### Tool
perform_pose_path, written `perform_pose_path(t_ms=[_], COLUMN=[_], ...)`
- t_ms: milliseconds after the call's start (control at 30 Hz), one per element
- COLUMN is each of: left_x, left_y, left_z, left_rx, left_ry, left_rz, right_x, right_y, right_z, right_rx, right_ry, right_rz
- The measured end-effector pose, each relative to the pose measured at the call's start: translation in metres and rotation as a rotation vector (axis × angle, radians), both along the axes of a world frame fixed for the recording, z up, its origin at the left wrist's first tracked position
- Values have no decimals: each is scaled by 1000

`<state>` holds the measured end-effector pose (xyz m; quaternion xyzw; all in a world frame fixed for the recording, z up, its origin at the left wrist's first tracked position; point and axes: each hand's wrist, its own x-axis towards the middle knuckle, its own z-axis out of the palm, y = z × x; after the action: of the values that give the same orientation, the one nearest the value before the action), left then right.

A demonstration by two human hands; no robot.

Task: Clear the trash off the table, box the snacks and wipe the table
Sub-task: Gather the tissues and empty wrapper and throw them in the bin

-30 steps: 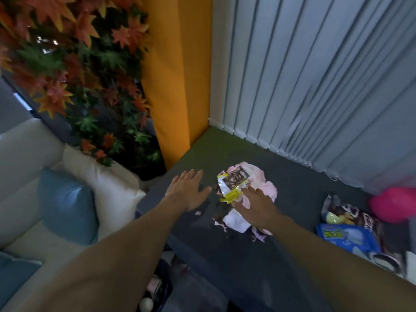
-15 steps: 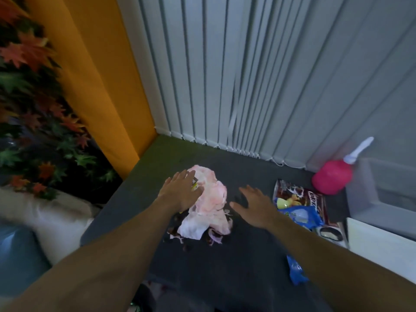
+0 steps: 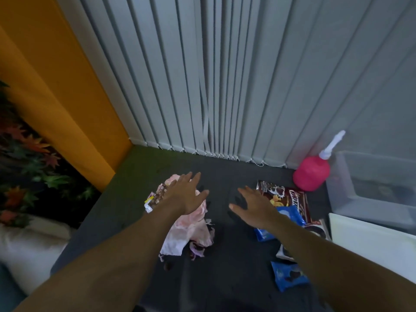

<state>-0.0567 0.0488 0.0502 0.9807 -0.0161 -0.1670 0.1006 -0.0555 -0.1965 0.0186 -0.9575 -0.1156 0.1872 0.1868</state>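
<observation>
A crumpled pink and white tissue heap [image 3: 191, 230] lies on the dark grey table [image 3: 234, 262], with a torn yellow and brown wrapper [image 3: 154, 199] at its left edge. My left hand [image 3: 188, 194] hovers flat over the heap's far end, fingers spread, holding nothing. My right hand [image 3: 256, 207] is spread open over the bare table just right of the heap. Right of it lie snack packs: a brown Koko Krunch pack [image 3: 288, 194], a blue pack [image 3: 290, 216] and another blue pack [image 3: 289, 275] nearer me.
A pink spray bottle [image 3: 311, 174] stands at the back right beside a clear plastic box [image 3: 369, 199]. A white lid or board [image 3: 369, 242] lies in front of the box. Vertical blinds close off the far edge. A sofa and autumn leaves are at the left.
The view swung right and closer. My right hand let go of the yellow wrapper and moved right, off the tissue heap. My left hand moved onto the heap's far end.
</observation>
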Motion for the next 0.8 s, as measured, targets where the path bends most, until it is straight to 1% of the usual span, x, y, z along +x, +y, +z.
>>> perform_pose_path(t_ms=[133,467,667,800], left_x=[7,31,33,33], left_y=[-7,-18,-29,-35], left_z=[-1,7,11,13], left_rx=[1,-8,-39,-51], left_ry=[7,-7,-7,-6], left_rz=[-44,-181,-301,-368], right_x=[1,-12,-42,-64], right_y=[-7,-19,-23,-27], right_z=[0,5,16,24], right_rx=[23,51,83,66], right_ry=[12,-3,-74,-60], right_rz=[-39,-226,-343,-447])
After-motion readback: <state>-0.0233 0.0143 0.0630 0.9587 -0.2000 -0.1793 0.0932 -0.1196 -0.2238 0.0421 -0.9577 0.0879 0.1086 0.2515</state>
